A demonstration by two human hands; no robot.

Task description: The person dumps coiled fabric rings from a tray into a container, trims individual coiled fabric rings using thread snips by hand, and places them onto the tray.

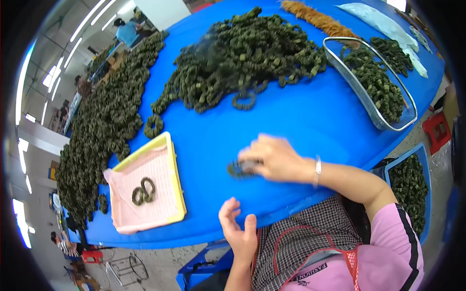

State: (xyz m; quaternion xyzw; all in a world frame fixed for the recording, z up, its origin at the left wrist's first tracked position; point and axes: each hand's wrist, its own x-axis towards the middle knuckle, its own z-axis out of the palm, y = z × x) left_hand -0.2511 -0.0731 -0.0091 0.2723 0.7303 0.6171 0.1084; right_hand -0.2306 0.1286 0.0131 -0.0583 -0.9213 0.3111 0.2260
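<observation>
My right hand is over the blue table, its fingers closed on a dark green ring that is blurred by motion. Near the table's front edge, my left hand is held palm up with its fingers apart and nothing in it. To the left lies a yellow tray lined with pink material, holding two dark green rings side by side. A large heap of similar green rings covers the back middle of the table, with a single ring at its front edge.
Another long heap of rings runs along the left side. A metal mesh basket of green pieces stands at the right, near an orange-brown bundle and a plastic bag. A blue crate stands below right. Other people sit in the background.
</observation>
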